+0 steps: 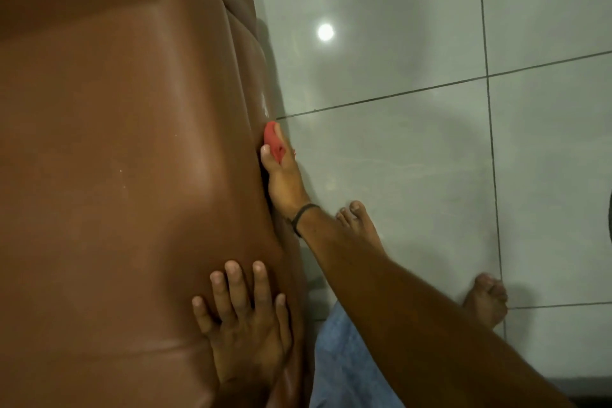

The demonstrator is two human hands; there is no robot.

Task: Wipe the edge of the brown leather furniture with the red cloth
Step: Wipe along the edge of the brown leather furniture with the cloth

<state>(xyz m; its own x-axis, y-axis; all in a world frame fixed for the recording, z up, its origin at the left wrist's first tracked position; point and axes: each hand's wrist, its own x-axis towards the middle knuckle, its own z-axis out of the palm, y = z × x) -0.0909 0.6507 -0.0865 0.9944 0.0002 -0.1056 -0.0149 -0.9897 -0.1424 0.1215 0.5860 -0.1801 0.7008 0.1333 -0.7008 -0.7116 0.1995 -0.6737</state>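
Note:
The brown leather furniture (126,159) fills the left half of the view, and its rounded right edge runs from top to bottom. My right hand (281,175) reaches down along that edge and grips the red cloth (273,141), pressing it against the side of the leather. Only a small bunch of cloth shows between thumb and fingers. A dark band circles the right wrist. Lower down, my left hand (246,325) lies flat on the cushion near the edge, fingers spread, holding nothing.
A pale glossy tiled floor (414,60) with dark grout lines lies to the right of the furniture, with a bright lamp reflection. My two bare feet (359,225) stand on it close to the edge. Blue denim (344,364) covers my leg at the bottom.

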